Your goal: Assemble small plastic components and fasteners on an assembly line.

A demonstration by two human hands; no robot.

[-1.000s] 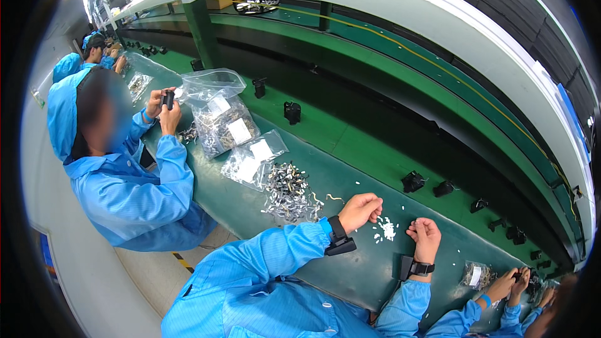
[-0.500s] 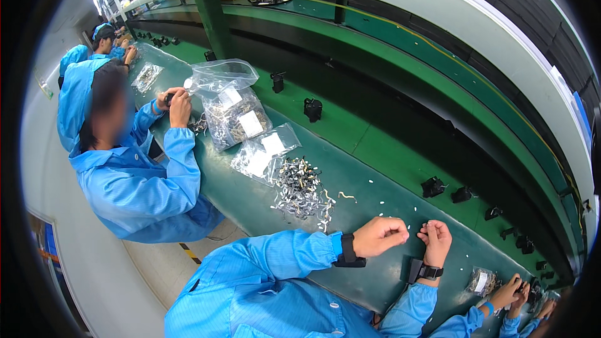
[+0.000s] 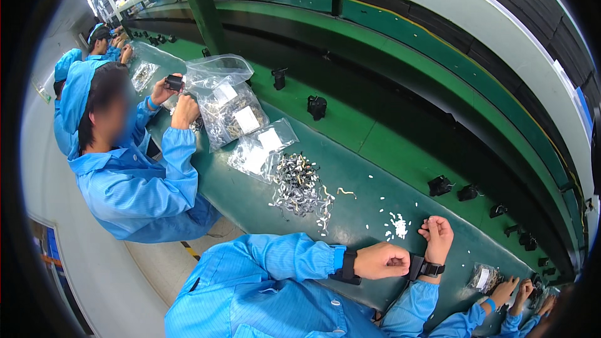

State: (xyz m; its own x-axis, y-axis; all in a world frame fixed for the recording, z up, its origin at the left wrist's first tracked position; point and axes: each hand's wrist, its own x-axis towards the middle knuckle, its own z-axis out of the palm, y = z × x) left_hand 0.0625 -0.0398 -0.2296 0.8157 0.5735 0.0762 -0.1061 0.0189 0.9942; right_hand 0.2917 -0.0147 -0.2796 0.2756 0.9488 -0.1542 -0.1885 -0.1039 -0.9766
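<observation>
My left hand is curled with its fingers closed, low over the near part of the green work table. Whatever it holds, if anything, is hidden. Just beyond it lies a small heap of white pieces, with a few more scattered around. To the right of that heap, my right hand has thumb and fingers pressed together; anything between them is too small to make out. Further left sits a tangled pile of short black, white and tan wire-like pieces, and one tan strand lies apart from it.
Plastic bags with white labels lie beyond the pile, one large bag full of similar pieces. A co-worker at left holds a black part. Black parts stand along the green belt. Other hands work at lower right.
My left hand has moved back toward my body, uncovering the heap of white pieces. My right hand has barely moved. The co-worker at left has raised the black part.
</observation>
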